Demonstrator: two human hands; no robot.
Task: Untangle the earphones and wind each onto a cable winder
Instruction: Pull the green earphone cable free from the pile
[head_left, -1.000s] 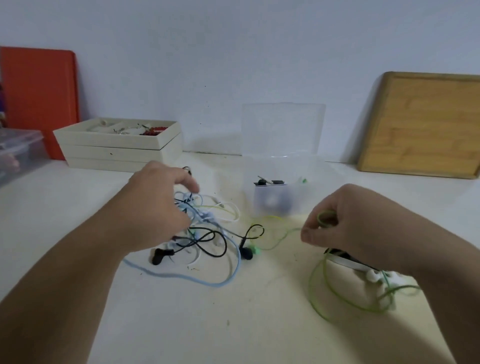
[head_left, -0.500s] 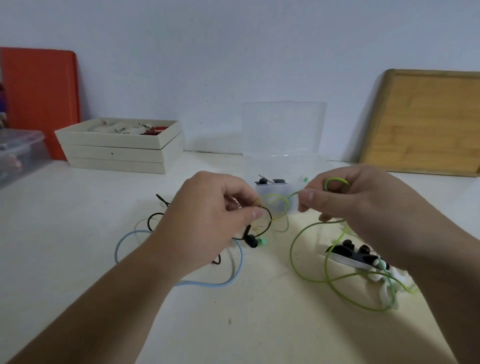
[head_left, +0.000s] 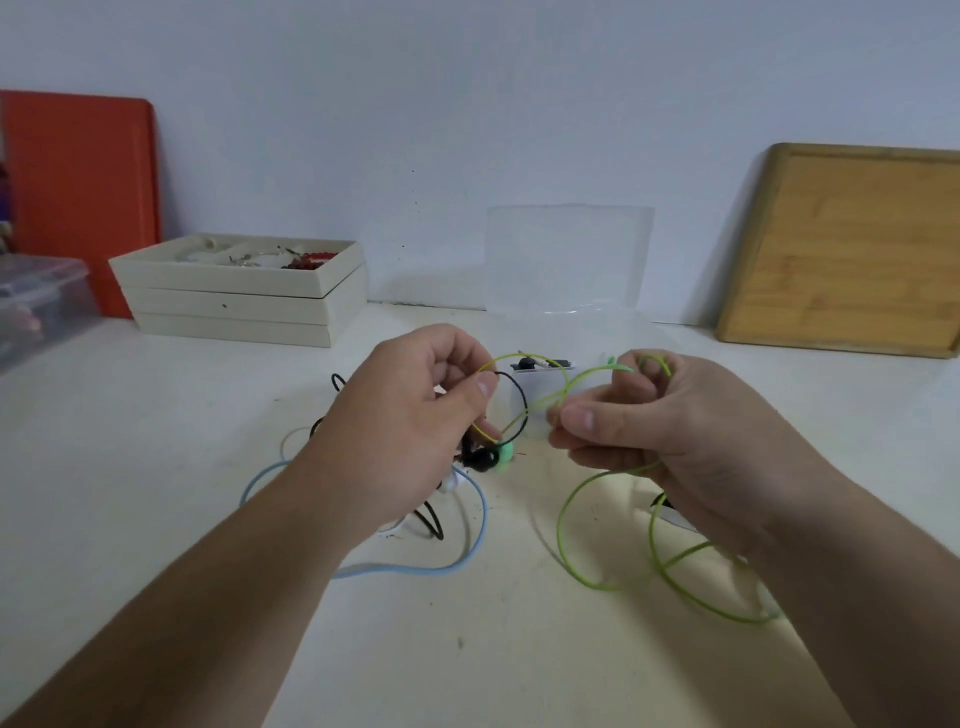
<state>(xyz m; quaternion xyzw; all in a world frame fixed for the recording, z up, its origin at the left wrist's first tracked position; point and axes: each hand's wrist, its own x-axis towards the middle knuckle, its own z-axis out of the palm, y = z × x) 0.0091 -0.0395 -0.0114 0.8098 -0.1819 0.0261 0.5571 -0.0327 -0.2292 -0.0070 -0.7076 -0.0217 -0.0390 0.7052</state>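
Both hands are raised over the desk (head_left: 156, 519). The left hand (head_left: 410, 431) pinches the green cable (head_left: 571, 525) and black cable (head_left: 519, 400) together; the right hand (head_left: 675, 431) pinches the green cable too (its loops trail down near right). A blue cable (head_left: 467, 551) lies below the left hand.

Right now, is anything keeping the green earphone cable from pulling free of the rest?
Yes. A black cable loops across the green cable between the left hand and the right hand, beside the green earbud. Whether they interlock is unclear. The light blue cable lies apart on the table.
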